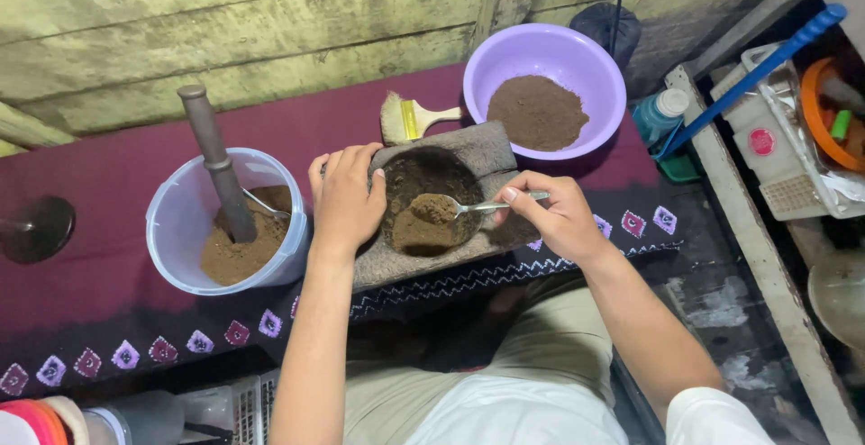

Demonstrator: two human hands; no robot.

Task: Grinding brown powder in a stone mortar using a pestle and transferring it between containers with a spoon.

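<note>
Two hands engaged: left hand (345, 197) fingers flat, together on stone mortar (450, 202) rim; right hand (560, 215) fingers pinched on spoon (468, 207), brown powder (434, 208) heaped beyond fingertips.

Right hand (559, 215) with spoon (468, 206) over stone mortar (450, 202)

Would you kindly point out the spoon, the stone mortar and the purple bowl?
spoon (491, 205), head view, on its metal handle.
stone mortar (487, 149), head view, on its bare top edge.
purple bowl (505, 59), head view, on its inner wall.
</note>
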